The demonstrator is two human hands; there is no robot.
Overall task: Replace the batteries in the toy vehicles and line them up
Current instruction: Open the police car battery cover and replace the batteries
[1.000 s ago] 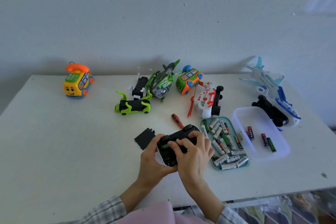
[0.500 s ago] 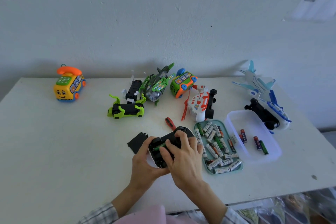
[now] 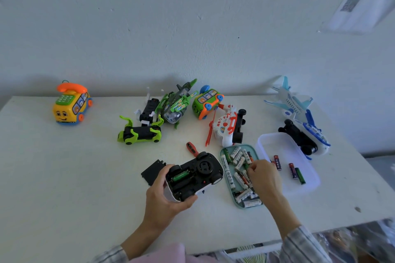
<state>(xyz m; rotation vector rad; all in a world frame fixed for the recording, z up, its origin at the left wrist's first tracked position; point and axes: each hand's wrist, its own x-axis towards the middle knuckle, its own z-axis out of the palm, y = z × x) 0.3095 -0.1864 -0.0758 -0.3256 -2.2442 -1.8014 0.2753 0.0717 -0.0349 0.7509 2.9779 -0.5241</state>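
Your left hand (image 3: 164,196) grips the upturned black-and-white toy car (image 3: 193,177) at lower centre of the frame, its open bay showing one green battery (image 3: 181,175). Your right hand (image 3: 264,179) reaches over the teal tray of white batteries (image 3: 237,168) just right of the car, fingertips pinched together on one. The black battery cover (image 3: 152,172) lies on the white counter (image 3: 64,177) beside your left hand.

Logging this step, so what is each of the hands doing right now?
Left hand: grips the upturned toy car.
Right hand: over the teal battery tray, fingers curled among the batteries; whether it holds one cannot be told.
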